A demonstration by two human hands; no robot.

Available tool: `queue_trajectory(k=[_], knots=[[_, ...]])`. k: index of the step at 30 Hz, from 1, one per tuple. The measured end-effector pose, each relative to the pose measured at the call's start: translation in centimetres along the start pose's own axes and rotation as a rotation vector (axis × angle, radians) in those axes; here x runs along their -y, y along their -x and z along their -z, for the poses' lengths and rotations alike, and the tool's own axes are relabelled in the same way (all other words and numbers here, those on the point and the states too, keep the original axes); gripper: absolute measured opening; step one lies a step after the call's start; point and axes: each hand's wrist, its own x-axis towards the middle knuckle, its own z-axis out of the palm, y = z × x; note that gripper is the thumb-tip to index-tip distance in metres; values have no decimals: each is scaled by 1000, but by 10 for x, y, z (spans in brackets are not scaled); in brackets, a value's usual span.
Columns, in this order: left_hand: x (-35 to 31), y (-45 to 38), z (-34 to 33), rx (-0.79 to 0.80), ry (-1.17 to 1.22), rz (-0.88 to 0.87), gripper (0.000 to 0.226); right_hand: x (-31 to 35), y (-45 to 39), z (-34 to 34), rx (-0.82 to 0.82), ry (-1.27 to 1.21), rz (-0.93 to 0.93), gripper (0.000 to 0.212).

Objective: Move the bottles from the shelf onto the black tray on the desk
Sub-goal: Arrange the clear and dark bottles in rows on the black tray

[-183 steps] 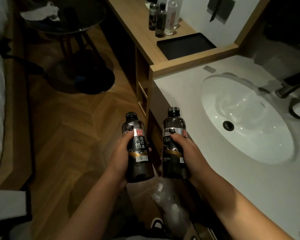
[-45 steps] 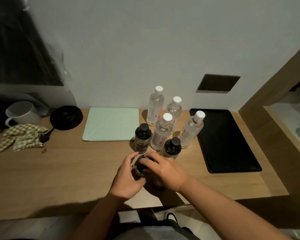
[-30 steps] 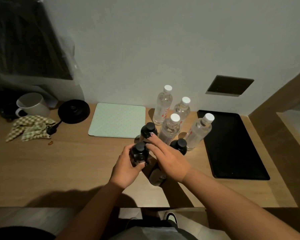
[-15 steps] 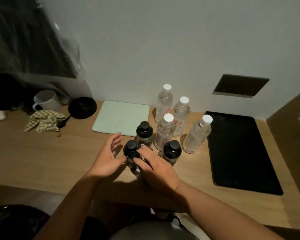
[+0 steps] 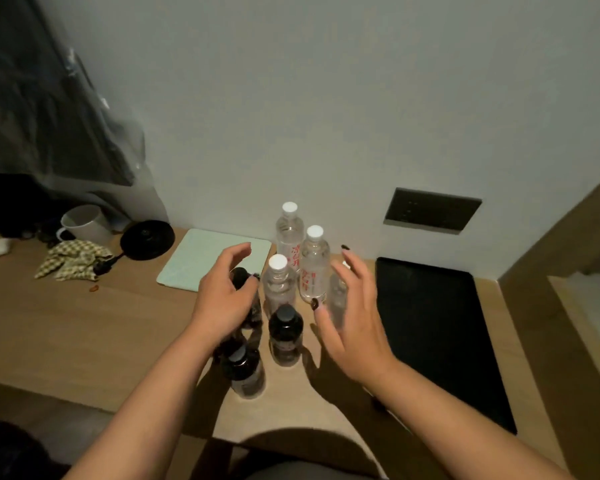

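Several bottles stand grouped on the wooden desk (image 5: 84,341), left of the black tray (image 5: 437,341). Three clear bottles with white caps (image 5: 278,285) stand at the back; a fourth clear one (image 5: 336,299) is half hidden behind my right hand. Dark bottles with black caps stand in front: one in the middle (image 5: 285,336), one nearest me (image 5: 243,372), one partly hidden under my left hand. My left hand (image 5: 222,299) hovers open over that dark bottle. My right hand (image 5: 352,320) is open beside the clear bottle, fingers spread. The tray holds nothing.
A pale green mat (image 5: 215,259) lies against the wall. Further left are a round black lid (image 5: 147,240), a checked cloth (image 5: 73,263) and a white mug (image 5: 84,225). A dark wall panel (image 5: 432,210) sits above the tray. A wooden partition (image 5: 548,258) rises at right.
Both hands have let go of the dark bottles they set down and have lifted, spreading apart: left hand toward the back dark bottle, right hand toward the rightmost clear bottle.
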Motion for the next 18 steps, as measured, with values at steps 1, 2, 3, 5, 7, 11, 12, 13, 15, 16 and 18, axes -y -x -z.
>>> queue_trajectory(k=[1,2,3,5,7,11,12,13,15,16,18], knots=[[-10,-1,-10,26,-27,-33,51,-7,-8,13,-33,17,-62,60],[-19,-2,-20,57,-57,-66,51,-13,-16,25,-39,37,-131,58],[-26,-4,-29,89,-94,-95,51,-21,-22,34,-14,53,-198,56],[-34,-9,-42,154,-178,-135,54,-35,-33,47,95,51,-299,56],[-35,-15,-50,211,-264,-151,54,-43,-41,50,219,33,-320,55],[-27,-27,-50,270,-364,-157,50,-50,-48,39,406,23,-358,50],[-25,-29,-48,288,-365,-146,49,-50,-48,35,434,23,-377,50],[-24,-30,-47,311,-365,-131,49,-51,-49,32,442,37,-382,49],[-20,-33,-44,350,-364,-115,50,-53,-53,28,427,90,-371,45],[-18,-35,-42,358,-362,-112,51,-53,-56,28,421,121,-362,43],[-16,-37,-37,347,-337,-121,51,-55,-63,31,418,181,-342,39]])
